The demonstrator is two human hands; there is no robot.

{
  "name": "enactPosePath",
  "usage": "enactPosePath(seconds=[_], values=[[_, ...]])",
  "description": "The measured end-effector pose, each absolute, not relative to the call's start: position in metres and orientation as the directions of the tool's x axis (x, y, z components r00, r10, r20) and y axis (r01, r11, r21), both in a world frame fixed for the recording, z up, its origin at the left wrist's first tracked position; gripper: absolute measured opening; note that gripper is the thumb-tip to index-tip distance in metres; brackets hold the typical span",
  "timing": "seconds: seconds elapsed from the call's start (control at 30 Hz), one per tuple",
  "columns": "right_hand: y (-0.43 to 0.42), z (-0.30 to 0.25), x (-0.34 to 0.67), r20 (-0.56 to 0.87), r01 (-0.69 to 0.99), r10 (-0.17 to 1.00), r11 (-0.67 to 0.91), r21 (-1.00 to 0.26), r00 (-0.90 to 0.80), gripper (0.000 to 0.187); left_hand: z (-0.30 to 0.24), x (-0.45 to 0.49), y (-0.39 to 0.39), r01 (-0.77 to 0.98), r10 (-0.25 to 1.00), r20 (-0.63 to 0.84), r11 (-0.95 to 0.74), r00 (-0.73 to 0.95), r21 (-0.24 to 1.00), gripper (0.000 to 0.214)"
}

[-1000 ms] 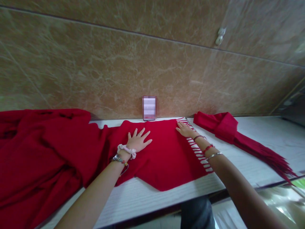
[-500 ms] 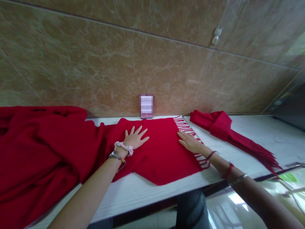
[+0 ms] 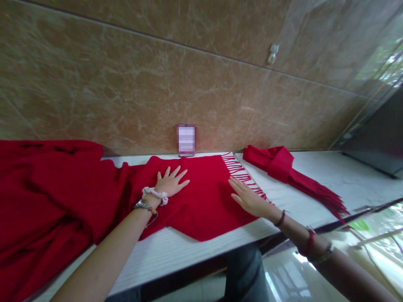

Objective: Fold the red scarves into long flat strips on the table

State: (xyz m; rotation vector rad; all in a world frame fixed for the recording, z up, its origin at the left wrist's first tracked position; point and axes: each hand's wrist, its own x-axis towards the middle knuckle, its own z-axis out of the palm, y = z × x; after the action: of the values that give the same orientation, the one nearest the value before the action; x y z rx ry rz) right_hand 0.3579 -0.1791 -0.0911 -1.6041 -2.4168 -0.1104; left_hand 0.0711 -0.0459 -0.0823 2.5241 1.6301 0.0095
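Note:
A red fringed scarf [image 3: 204, 201] is spread along a white table, its tassels pointing to the right. My left hand [image 3: 171, 183] lies flat on it with fingers spread, left of the scarf's middle. Close to the fringed end is my right hand [image 3: 248, 199], palm down, fingers stretched out and holding nothing. A shadow under its fingertips suggests it is slightly above the cloth; whether the palm touches is hard to tell. Part of the fringe is hidden behind this hand and wrist.
A second red scarf [image 3: 280, 165], folded over with its fringe loose, lies to the right. Bunched red cloth [image 3: 47, 197] covers the table's left end. A phone-like device [image 3: 186, 140] leans against the marbled wall [image 3: 132, 92]. The table's front edge runs close to my legs.
My right hand has shifted a little towards me and appears lifted from the cloth. My left hand stays on the scarf. The whole view has turned slightly to the right.

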Motion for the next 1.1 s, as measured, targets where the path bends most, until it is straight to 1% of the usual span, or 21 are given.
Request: enactPosePath(seconds=[0.07,0.17,0.3,0.37,0.43,0.5,0.57,0.63,0.73,0.83,0.97,1.0,1.03,1.1], values=[[-0.186,-0.096,0.356,0.19,0.92,0.91,0.386,-0.071,-0.367,0.05,-0.082,0.071,-0.046,0.908,0.909,-0.071,-0.403,0.412,0.114,0.061],[-0.192,-0.104,0.381,0.161,0.958,0.948,0.284,-0.04,-0.274,0.049,-0.081,0.072,-0.047,0.906,0.906,-0.071,-0.408,0.417,0.111,0.06],[-0.199,-0.109,0.428,0.111,0.987,0.98,0.16,0.033,-0.163,0.048,-0.081,0.071,-0.047,0.898,0.9,-0.051,-0.426,0.433,0.107,0.06],[-0.201,-0.107,0.439,0.13,0.994,0.987,0.085,0.061,-0.093,0.049,-0.082,0.071,-0.047,0.898,0.9,-0.046,-0.427,0.433,0.106,0.06],[-0.203,-0.102,0.436,0.186,0.998,0.981,0.041,0.043,-0.048,0.05,-0.082,0.071,-0.047,0.898,0.9,-0.047,-0.428,0.434,0.105,0.06],[-0.202,-0.095,0.42,0.232,0.996,0.97,0.084,-0.012,-0.079,0.05,-0.081,0.07,-0.048,0.895,0.897,-0.043,-0.435,0.44,0.103,0.06],[-0.2,-0.089,0.396,0.259,0.98,0.95,0.192,-0.055,-0.172,0.05,-0.08,0.07,-0.049,0.893,0.895,-0.041,-0.439,0.444,0.101,0.059],[-0.194,-0.086,0.373,0.271,0.956,0.926,0.288,-0.055,-0.263,0.049,-0.079,0.07,-0.05,0.893,0.895,-0.044,-0.439,0.444,0.097,0.059],[-0.185,-0.09,0.356,0.261,0.939,0.908,0.344,-0.018,-0.327,0.05,-0.079,0.07,-0.05,0.893,0.894,-0.047,-0.441,0.446,0.09,0.059],[-0.184,-0.098,0.367,0.222,0.941,0.916,0.337,0.03,-0.335,0.048,-0.081,0.069,-0.049,0.893,0.894,-0.042,-0.442,0.446,0.085,0.059],[-0.195,-0.1,0.398,0.115,0.933,0.931,0.328,0.149,-0.346,0.036,-0.08,0.07,-0.049,0.893,0.895,-0.031,-0.441,0.445,0.087,0.058],[-0.196,-0.097,0.403,0.094,0.936,0.94,0.312,0.161,-0.329,0.035,-0.078,0.07,-0.05,0.89,0.892,-0.015,-0.449,0.451,0.079,0.057],[-0.196,-0.094,0.405,0.091,0.946,0.95,0.285,0.152,-0.3,0.036,-0.076,0.071,-0.052,0.883,0.886,0.013,-0.464,0.464,0.065,0.056],[-0.189,-0.088,0.402,0.137,0.975,0.967,0.206,0.082,-0.216,0.043,-0.072,0.073,-0.058,0.856,0.856,0.083,-0.515,0.511,0.039,0.054]])
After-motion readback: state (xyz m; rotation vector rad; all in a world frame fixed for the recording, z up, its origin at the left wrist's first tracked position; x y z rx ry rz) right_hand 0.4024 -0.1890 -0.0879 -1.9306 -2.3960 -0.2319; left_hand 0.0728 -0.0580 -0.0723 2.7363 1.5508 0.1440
